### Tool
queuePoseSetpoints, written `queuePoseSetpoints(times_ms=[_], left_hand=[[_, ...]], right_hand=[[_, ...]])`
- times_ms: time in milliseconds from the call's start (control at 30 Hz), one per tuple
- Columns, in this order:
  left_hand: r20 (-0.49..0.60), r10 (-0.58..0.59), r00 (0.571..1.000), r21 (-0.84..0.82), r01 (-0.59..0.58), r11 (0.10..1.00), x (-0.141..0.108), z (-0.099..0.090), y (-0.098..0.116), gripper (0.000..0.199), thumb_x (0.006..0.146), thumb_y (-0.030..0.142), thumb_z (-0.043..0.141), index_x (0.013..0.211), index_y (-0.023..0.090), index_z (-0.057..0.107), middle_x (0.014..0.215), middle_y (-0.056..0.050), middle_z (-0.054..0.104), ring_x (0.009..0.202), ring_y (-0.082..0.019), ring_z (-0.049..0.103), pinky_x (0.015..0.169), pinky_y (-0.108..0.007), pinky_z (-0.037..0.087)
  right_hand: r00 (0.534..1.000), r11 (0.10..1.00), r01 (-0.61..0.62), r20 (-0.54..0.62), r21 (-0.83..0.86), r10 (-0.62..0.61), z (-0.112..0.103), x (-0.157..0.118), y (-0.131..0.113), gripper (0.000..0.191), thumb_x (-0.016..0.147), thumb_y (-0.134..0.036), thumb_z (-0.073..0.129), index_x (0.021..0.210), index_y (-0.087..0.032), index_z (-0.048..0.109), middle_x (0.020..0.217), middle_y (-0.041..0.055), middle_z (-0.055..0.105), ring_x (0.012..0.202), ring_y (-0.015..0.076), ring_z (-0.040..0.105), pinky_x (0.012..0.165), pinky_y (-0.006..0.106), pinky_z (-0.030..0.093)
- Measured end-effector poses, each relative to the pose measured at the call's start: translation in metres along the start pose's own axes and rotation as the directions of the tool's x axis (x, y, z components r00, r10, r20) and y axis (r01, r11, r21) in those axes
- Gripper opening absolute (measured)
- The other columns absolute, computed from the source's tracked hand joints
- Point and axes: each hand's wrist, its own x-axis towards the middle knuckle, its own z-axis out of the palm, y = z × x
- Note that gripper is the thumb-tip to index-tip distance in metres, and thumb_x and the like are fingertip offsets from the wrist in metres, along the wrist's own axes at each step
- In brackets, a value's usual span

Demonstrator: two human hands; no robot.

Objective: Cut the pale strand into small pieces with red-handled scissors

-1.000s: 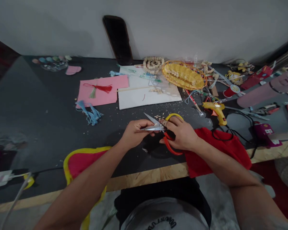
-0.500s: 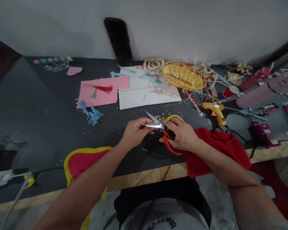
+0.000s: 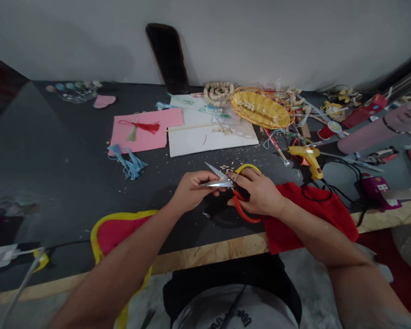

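Observation:
My right hand (image 3: 260, 192) grips a pair of scissors (image 3: 217, 183) with one yellow and one red handle; their blades are spread and point left. My left hand (image 3: 193, 189) is closed at the blades, its thumb and fingers pinched around something small and pale that the blades mostly hide. Just beyond the scissors, small pale cut bits (image 3: 227, 167) lie on the dark tabletop. A red cloth (image 3: 308, 224) lies under my right forearm.
Beyond my hands are a white board (image 3: 205, 144), pink paper (image 3: 147, 146) with tassels, and a yellow wicker basket (image 3: 260, 112). To the right lie a yellow glue gun (image 3: 308, 160) with its cable and a pink bottle (image 3: 373, 132). A phone (image 3: 167, 57) leans against the wall.
Both hands stay almost in place. The scissor blades have tilted slightly, and my left fingers have shifted a little at the blades.

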Motion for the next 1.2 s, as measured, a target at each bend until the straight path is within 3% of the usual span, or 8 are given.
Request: queuePoseSetpoints(times_ms=[267, 467, 967, 1200], left_hand=[[-0.065, 0.056, 0.996, 0.053, -0.052, 0.997, 0.0, 0.005, 0.003, 0.012, 0.073, 0.028, 0.071, 0.075, 0.016, 0.07, 0.068, -0.002, 0.072, 0.055, -0.011, 0.062, 0.055, -0.02, 0.049], [-0.084, 0.064, 0.994, 0.154, -0.051, 0.987, 0.0, 0.003, 0.0, 0.008, 0.075, 0.019, 0.065, 0.074, 0.017, 0.073, 0.062, 0.0, 0.069, 0.057, -0.011, 0.063, 0.057, -0.019, 0.049], [0.007, -0.006, 1.0, -0.129, 0.006, 0.992, 0.001, 0.004, -0.007, 0.01, 0.072, 0.024, 0.072, 0.077, 0.015, 0.071, 0.074, -0.004, 0.074, 0.06, -0.012, 0.064, 0.059, -0.022, 0.052], [-0.015, 0.02, 1.0, -0.063, -0.021, 0.998, 0.002, 0.004, -0.008, 0.009, 0.074, 0.023, 0.069, 0.077, 0.016, 0.07, 0.071, -0.001, 0.069, 0.061, -0.01, 0.061, 0.063, -0.021, 0.05]], right_hand=[[0.997, 0.997, -0.076, -0.018, -0.026, 0.076, -0.001, 0.0, -0.005, 0.064, 0.082, -0.055, 0.062, 0.132, -0.016, 0.053, 0.113, 0.0151, 0.061, 0.105, 0.0278, 0.058, 0.09, 0.043, 0.052], [0.997, 0.995, -0.082, -0.015, -0.063, 0.081, -0.002, 0.002, -0.004, 0.067, 0.08, -0.059, 0.062, 0.132, -0.018, 0.053, 0.113, 0.0138, 0.059, 0.105, 0.0283, 0.056, 0.089, 0.043, 0.052], [0.999, 0.999, -0.031, 0.006, -0.013, 0.031, -0.003, 0.003, -0.002, 0.07, 0.081, -0.057, 0.062, 0.135, -0.014, 0.049, 0.115, 0.0149, 0.057, 0.109, 0.0282, 0.052, 0.098, 0.044, 0.048], [0.997, 0.996, -0.078, -0.001, -0.033, 0.078, 0.0, 0.002, 0.001, 0.066, 0.082, -0.057, 0.06, 0.134, -0.017, 0.05, 0.115, 0.0146, 0.058, 0.107, 0.0278, 0.055, 0.093, 0.043, 0.051]])
